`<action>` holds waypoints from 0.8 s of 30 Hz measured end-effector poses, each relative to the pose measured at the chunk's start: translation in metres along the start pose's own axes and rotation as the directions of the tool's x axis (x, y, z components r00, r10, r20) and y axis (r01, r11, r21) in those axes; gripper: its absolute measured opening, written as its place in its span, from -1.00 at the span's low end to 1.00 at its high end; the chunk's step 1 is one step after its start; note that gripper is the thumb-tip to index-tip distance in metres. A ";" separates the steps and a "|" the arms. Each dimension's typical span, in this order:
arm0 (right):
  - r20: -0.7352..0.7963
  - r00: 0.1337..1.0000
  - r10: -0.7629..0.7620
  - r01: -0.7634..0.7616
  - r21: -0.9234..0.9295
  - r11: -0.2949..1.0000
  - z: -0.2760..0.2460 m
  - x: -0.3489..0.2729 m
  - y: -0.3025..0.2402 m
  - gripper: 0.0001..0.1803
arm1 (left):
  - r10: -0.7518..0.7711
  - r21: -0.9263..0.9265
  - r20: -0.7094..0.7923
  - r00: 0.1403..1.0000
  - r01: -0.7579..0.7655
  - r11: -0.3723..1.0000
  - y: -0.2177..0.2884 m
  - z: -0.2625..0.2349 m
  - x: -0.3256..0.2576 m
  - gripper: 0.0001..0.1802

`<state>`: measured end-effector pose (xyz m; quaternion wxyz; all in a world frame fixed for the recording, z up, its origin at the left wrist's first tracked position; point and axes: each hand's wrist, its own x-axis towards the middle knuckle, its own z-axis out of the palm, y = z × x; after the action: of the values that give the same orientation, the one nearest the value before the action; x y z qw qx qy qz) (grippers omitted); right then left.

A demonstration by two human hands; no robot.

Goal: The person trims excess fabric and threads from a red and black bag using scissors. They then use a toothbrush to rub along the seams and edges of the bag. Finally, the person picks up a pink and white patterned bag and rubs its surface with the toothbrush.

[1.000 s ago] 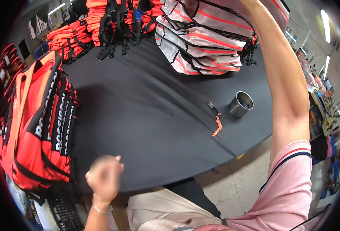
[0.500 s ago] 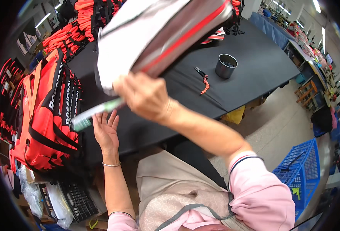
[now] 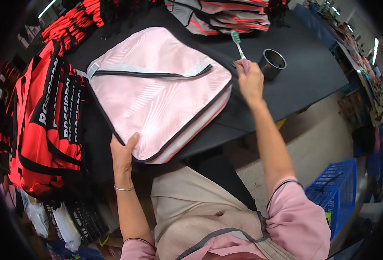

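A pale pink flat bag point(image 3: 156, 95) with black zip lines and red edge trim lies on the black table point(image 3: 304, 82) in front of me. My left hand point(image 3: 123, 155) rests on its near corner, fingers pressing the edge. My right hand point(image 3: 250, 82) is at the bag's right side, closed around a green-and-white toothbrush point(image 3: 239, 47) that points up and away. A dark metal cup point(image 3: 272, 64) stands just right of that hand.
A stack of similar grey-and-red bags point(image 3: 226, 17) lies at the table's far side. Red-and-black bags point(image 3: 48, 125) hang or pile at my left, more red ones point(image 3: 78, 21) behind. A blue crate point(image 3: 334, 195) sits on the floor at right.
The pink bag, held up in the air before, now lies flat on the table. My right hand moved to its right edge with the toothbrush; my left hand came onto its near corner.
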<state>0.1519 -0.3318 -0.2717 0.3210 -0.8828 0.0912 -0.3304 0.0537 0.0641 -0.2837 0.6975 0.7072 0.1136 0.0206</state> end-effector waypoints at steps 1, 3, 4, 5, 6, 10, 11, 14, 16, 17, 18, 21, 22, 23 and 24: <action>0.055 0.997 0.052 -0.043 -0.150 0.988 0.010 0.011 0.022 -0.73 | 0.028 0.030 0.016 0.999 -0.028 0.999 -0.006 0.000 0.002 -0.30; 0.171 0.977 0.130 -0.060 -0.364 0.929 0.032 0.023 0.052 -0.66 | 0.073 0.035 0.028 0.997 -0.074 0.997 -0.022 -0.004 0.004 -0.33; 0.233 0.959 0.159 -0.042 -0.438 0.898 0.041 0.027 0.067 -0.62 | 0.072 -0.012 0.033 0.997 -0.071 0.997 -0.024 -0.004 0.002 -0.34; 0.251 0.955 0.157 -0.019 -0.477 0.879 0.047 0.031 0.076 -0.63 | 0.058 0.016 0.029 0.998 -0.058 0.998 -0.024 -0.005 0.001 -0.34; 0.248 0.950 0.189 -0.028 -0.535 0.844 0.052 0.036 0.086 -0.66 | 0.043 0.042 0.027 0.999 -0.044 0.998 -0.025 -0.007 0.001 -0.33; 0.215 0.956 0.199 -0.035 -0.591 0.806 0.057 0.051 0.099 -0.69 | 0.051 0.137 0.052 0.997 -0.057 0.989 -0.027 -0.020 -0.003 -0.30; 0.215 0.958 0.188 -0.038 -0.559 0.828 0.056 0.051 0.099 -0.65 | 0.036 0.140 0.063 0.997 -0.045 0.989 -0.025 -0.022 -0.008 -0.31; 0.140 0.988 0.069 -0.001 -0.436 0.900 0.050 0.036 0.082 -0.59 | 0.042 0.161 0.038 0.998 -0.048 0.986 -0.036 -0.035 -0.032 -0.34; 0.331 0.926 0.180 -0.110 -0.219 0.970 0.032 0.026 0.058 -0.60 | 0.011 0.142 0.030 0.999 -0.015 0.990 -0.038 -0.041 -0.054 -0.35; 0.427 0.877 0.221 -0.188 -0.117 0.975 0.019 0.021 0.043 -0.59 | -0.026 0.115 0.042 0.999 0.021 0.993 -0.030 -0.041 -0.066 -0.36; 0.515 0.817 0.260 -0.306 0.006 0.952 0.005 0.010 0.024 -0.59 | -0.061 0.085 0.048 0.997 0.057 0.995 -0.027 -0.043 -0.077 -0.37; 0.703 0.678 0.216 -0.520 0.250 0.817 -0.029 -0.029 -0.013 -0.53 | -0.070 0.182 0.026 0.997 0.064 0.981 -0.032 -0.057 -0.099 -0.39; 0.718 0.676 0.166 -0.500 0.280 0.819 -0.036 -0.040 -0.015 -0.52 | -0.084 0.152 0.027 0.996 0.079 0.985 -0.034 -0.059 -0.108 -0.40; 0.731 0.674 0.108 -0.476 0.318 0.820 -0.042 -0.050 -0.018 -0.50 | -0.092 0.121 0.023 0.995 0.089 0.989 -0.037 -0.058 -0.116 -0.41; 0.727 0.680 0.097 -0.462 0.322 0.826 -0.049 -0.060 -0.020 -0.52 | -0.099 0.091 0.018 0.995 0.097 0.991 -0.038 -0.056 -0.126 -0.42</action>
<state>0.0733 -0.3188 -0.2623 0.5886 -0.8059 0.0203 0.0608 -0.0840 0.0950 -0.3036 0.6665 0.7315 0.1411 -0.0270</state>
